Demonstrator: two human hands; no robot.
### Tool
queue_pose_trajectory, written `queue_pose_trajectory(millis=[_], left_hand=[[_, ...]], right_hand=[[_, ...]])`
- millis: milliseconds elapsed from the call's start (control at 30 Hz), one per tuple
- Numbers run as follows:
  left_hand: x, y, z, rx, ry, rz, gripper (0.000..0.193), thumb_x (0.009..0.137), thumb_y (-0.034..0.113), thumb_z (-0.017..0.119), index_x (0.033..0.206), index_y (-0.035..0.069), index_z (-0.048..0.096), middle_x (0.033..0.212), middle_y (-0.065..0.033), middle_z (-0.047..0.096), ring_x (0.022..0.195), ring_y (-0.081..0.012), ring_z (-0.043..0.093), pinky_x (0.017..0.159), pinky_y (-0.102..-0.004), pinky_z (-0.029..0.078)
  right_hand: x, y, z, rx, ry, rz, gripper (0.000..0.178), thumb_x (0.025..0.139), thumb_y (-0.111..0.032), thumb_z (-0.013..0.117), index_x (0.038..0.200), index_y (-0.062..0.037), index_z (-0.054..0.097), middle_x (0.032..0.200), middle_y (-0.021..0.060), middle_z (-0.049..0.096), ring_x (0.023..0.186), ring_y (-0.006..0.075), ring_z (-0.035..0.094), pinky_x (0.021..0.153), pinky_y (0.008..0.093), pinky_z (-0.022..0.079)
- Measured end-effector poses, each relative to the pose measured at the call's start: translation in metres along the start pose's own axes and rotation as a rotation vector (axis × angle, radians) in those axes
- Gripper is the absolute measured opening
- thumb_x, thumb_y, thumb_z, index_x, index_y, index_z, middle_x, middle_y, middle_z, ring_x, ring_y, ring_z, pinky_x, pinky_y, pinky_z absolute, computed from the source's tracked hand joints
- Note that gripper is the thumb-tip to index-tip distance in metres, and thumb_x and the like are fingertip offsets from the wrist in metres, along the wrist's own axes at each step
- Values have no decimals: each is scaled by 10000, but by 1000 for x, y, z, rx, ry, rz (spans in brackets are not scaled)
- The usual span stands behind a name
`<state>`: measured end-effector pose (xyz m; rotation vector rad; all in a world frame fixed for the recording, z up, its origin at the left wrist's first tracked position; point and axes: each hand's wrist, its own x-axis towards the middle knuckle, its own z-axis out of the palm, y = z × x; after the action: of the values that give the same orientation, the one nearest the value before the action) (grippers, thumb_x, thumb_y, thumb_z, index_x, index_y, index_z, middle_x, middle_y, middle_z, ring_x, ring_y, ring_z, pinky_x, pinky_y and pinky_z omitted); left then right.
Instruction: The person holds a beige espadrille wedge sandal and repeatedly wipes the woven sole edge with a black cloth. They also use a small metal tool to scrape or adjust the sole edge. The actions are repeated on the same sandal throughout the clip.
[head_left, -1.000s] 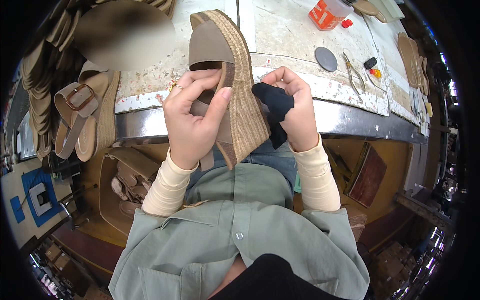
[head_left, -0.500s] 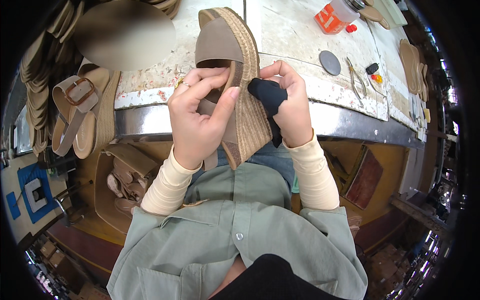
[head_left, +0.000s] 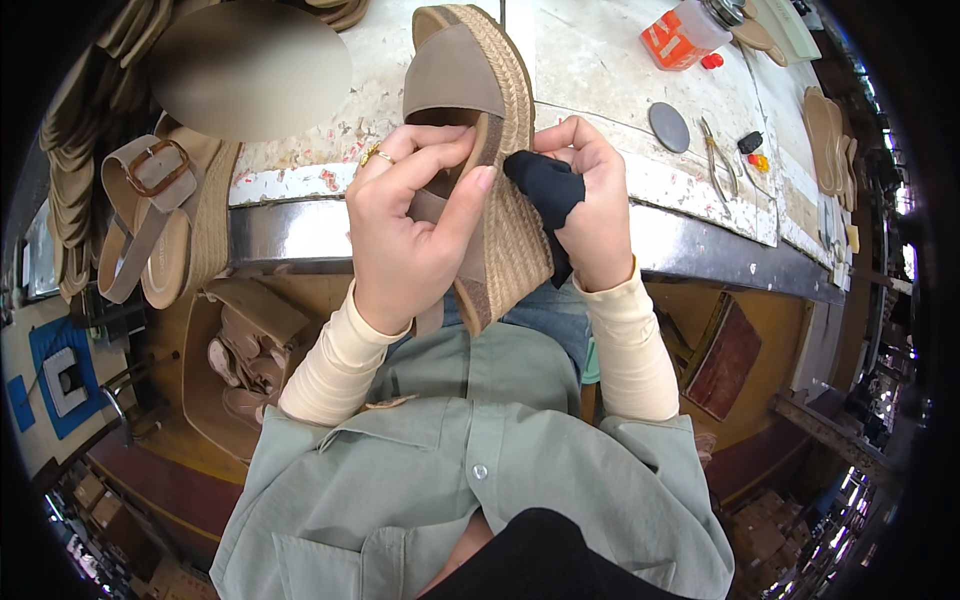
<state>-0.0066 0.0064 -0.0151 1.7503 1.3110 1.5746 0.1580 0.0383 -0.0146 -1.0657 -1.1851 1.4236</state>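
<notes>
A wedge sandal [head_left: 455, 75] with a taupe upper and a braided rope sole is held up in front of me, its toe pointing away over the bench edge. My left hand [head_left: 410, 215] grips its inner side, the fingers tucked in at the opening and the thumb on the sole's edge. Against the outer side of the wedge, my right hand [head_left: 597, 205] pinches a black cloth [head_left: 548, 188], which wraps around the thumb and touches the rope. The right fingertips are partly hidden behind the sandal.
A buckled wedge sandal [head_left: 150, 215] stands at the bench's left end beside stacked soles. On the worktable [head_left: 590, 120] are an orange-labelled jar [head_left: 680, 38], a grey disc [head_left: 669, 127], pliers [head_left: 718, 165] and more insoles [head_left: 825, 140]. Below left, a carton [head_left: 215, 385] holds footwear.
The sandal and both hands have shifted slightly to the right. My grip and the black cloth's place against the wedge look nearly the same.
</notes>
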Motion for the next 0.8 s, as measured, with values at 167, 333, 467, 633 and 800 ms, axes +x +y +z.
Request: queue_pose_trajectory(millis=[167, 333, 467, 633, 800], left_hand=[[-1, -1, 0, 9, 4, 4, 198, 797, 56, 732, 949, -65, 697, 942, -174, 692, 848, -255, 677, 774, -314, 517], [0, -1, 1, 17, 6, 14, 195, 800, 53, 727, 952, -65, 698, 938, -174, 691, 842, -252, 676, 769, -311, 517], [0, 1, 2, -26, 7, -28, 194, 800, 54, 727, 951, -65, 698, 938, -173, 692, 840, -251, 676, 769, -313, 517], [-1, -2, 1, 18, 16, 21, 193, 798, 55, 730, 948, -62, 699, 937, -165, 693, 836, -245, 676, 763, -309, 516], [0, 1, 0, -13, 8, -31, 191, 796, 55, 732, 944, -62, 696, 938, -164, 694, 840, -248, 675, 770, -314, 515]], right_hand=[[-2, 1, -1, -44, 9, -18, 221, 803, -21, 711, 938, 44, 548, 792, 75, 667, 687, 69, 592, 605, 211, 467], [-2, 4, 1, -86, 21, -59, 216, 806, -26, 706, 936, 43, 547, 789, 77, 665, 689, 77, 597, 609, 217, 473], [-3, 7, 3, -105, 59, -87, 212, 808, -28, 704, 932, 40, 546, 775, 79, 667, 688, 80, 600, 609, 220, 476], [-5, 4, 5, -70, 58, -76, 201, 810, -23, 699, 923, 39, 546, 768, 82, 672, 679, 78, 600, 600, 221, 473], [-7, 4, 6, -22, 66, -69, 189, 803, -13, 689, 918, 33, 546, 766, 76, 673, 676, 73, 598, 594, 220, 468]])
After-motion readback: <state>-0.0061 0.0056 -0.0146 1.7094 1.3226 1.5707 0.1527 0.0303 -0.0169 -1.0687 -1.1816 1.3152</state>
